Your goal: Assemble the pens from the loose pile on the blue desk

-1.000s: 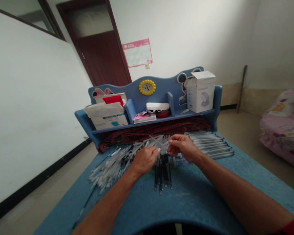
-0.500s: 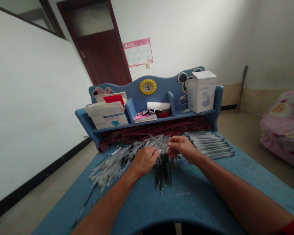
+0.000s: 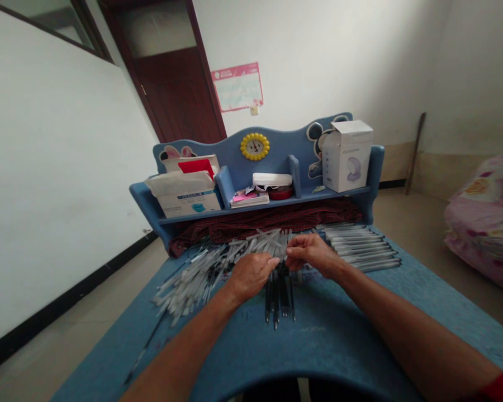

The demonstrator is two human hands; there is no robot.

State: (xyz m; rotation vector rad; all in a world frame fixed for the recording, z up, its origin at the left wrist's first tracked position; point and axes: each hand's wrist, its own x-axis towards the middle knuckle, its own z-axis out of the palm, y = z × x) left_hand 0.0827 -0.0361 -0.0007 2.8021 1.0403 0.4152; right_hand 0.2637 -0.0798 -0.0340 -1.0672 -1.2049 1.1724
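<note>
My left hand is closed, thumb against the fingers, just above a bundle of dark pen refills or pens that point toward me. My right hand is in a pinch close to the left thumb. Whatever thin piece the two hands hold is too small and blurred to make out. Left of my hands spreads a loose pile of clear pen tubes, with more of them behind the fingers. To the right, several clear pens with dark ends lie side by side in a row.
The pieces lie on a blue table. At its back stands a blue shelf with a mask box, a white carton and papers. A dark red checked cloth is bunched under the shelf.
My left hand has shifted slightly right, closer to the right fingers. The thin clear piece between the hands no longer shows plainly. The right hand stays about where it was.
</note>
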